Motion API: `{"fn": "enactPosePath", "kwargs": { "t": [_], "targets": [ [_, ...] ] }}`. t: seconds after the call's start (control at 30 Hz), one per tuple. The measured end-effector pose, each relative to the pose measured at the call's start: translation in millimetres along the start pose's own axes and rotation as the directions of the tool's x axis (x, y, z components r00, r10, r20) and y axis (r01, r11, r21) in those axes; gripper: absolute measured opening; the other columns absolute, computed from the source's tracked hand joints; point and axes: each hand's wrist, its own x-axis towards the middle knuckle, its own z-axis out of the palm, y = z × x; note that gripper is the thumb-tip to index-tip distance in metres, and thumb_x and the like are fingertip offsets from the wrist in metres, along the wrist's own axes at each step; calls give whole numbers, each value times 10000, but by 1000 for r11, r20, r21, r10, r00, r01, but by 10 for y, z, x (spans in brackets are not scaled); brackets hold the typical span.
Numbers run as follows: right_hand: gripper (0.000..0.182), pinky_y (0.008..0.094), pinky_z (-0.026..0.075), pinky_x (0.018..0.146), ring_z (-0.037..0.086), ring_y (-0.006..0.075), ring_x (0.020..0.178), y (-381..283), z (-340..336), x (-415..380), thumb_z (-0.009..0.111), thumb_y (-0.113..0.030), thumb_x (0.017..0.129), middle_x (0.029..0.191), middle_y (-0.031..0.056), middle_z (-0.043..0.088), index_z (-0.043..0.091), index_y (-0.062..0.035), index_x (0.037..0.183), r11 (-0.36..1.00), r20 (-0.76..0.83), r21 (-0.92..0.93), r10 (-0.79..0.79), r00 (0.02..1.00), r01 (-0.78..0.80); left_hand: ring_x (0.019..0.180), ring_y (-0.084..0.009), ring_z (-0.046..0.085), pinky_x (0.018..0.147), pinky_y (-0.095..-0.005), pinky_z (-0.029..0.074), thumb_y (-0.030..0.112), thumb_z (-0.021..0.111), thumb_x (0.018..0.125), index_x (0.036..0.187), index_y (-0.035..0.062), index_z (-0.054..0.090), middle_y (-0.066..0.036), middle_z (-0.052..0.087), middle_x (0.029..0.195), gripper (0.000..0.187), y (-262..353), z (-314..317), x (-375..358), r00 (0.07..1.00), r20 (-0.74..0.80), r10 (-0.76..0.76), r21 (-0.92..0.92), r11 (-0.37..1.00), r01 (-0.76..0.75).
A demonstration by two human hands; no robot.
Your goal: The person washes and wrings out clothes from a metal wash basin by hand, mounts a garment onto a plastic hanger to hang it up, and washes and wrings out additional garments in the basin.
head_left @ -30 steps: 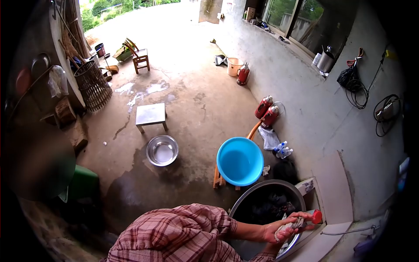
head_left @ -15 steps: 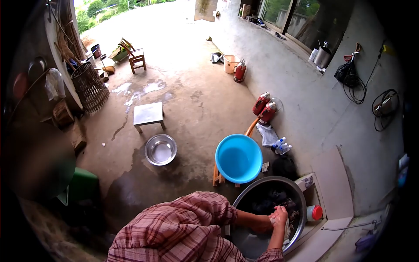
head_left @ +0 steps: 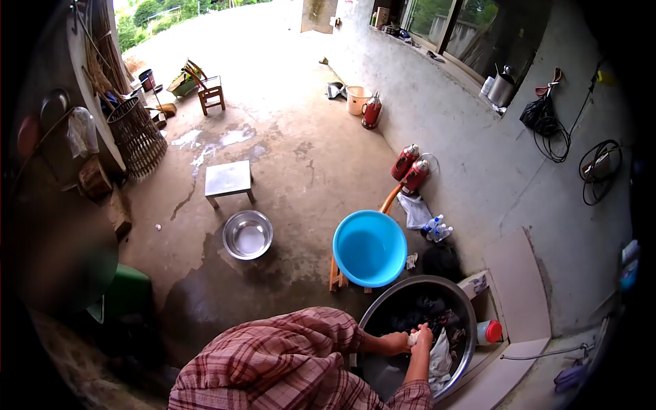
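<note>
Over a large metal basin point(head_left: 471, 320), my left hand point(head_left: 395, 343) and my right hand point(head_left: 423, 337) are close together, fingers closed. Both grip a white cloth point(head_left: 441, 357), probably a garment; a small pale part shows between them. The rest of it hangs past my right hand toward the basin's right side. Dark wet clothes point(head_left: 428, 306) lie in the far part of the basin, and greyish water shows nearer me. Plaid sleeves cover my upper arms.
A blue plastic basin point(head_left: 370, 247) rests on a wooden chair just beyond. A red-lidded jar point(head_left: 489, 332) stands right of the metal basin. A small steel bowl point(head_left: 247, 235), low table point(head_left: 229, 178), red thermos flasks point(head_left: 414, 176) and bottles point(head_left: 437, 229) stand on the floor.
My hands have shifted slightly left and pulled a little apart. More of the white cloth now shows below my right hand. The whole view has drifted slightly.
</note>
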Motion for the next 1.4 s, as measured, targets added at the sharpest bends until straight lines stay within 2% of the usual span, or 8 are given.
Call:
{"fn": "enactPosePath", "kwargs": {
  "t": [0.1,0.17,0.43,0.63,0.9,1.13,1.3,1.4],
  "targets": [
    [837,485,511,756,608,362,866,-686,-10,-543,436,-717,836,1104,199,586,329,-127,1419,934,252,203,239,938,-292,772,-265,649,656,-389,499,270,634,834,1032,28,578,-139,657,855,318,-52,60,162,952,299,-68,-431,880,198],
    [904,540,480,843,554,429,1036,-961,-130,-774,371,-772,812,1290,240,476,190,-201,1489,912,515,315,66,855,-261,456,-117,467,439,-259,376,435,541,931,871,68,577,-11,502,601,373,153,-71,-49,886,450,117,-867,294,402],
    [914,729,209,1014,176,427,1396,-1860,174,-1383,588,-572,831,1567,101,99,65,-253,1509,506,502,862,-859,102,20,347,-53,326,300,-166,234,579,462,918,992,33,541,2,454,569,557,941,-124,-461,446,460,768,-467,-218,857],
    [538,607,321,1027,474,360,1236,-2284,461,-1341,627,-226,884,1379,57,480,451,-278,1390,519,344,755,-833,-433,-400,336,-92,356,311,-216,286,471,451,949,1145,25,463,-39,453,626,488,1495,-407,-794,347,266,900,-387,-230,893],
    [155,300,409,573,362,77,468,-2335,14,-1728,488,-106,929,561,-43,335,569,-3,1012,865,425,440,-437,793,241,395,-41,273,336,-188,167,272,560,916,876,99,564,33,374,580,178,1421,-797,-436,702,653,282,-748,381,543],
    [92,247,343,389,366,80,422,-1563,142,-1116,494,-54,922,563,5,415,544,-23,851,913,167,46,-408,898,406,373,-187,466,335,-340,350,295,591,870,906,71,566,-63,492,576,228,892,-323,-9,948,319,-1,-455,877,154],
    [99,349,445,436,550,189,449,-745,129,-511,507,-127,914,620,83,556,545,-56,856,662,-142,-545,-677,722,514,970,-493,572,841,-521,467,361,536,892,1076,-47,518,-297,610,1020,448,555,40,156,999,-31,18,-54,998,-20],
    [129,486,488,679,637,396,770,-650,135,-666,493,-181,907,795,191,654,550,-65,896,728,-254,-616,-545,799,301,850,-412,644,662,-480,531,267,548,886,1080,12,545,-278,622,961,321,178,205,256,918,5,396,273,883,-382]
  ]
}}
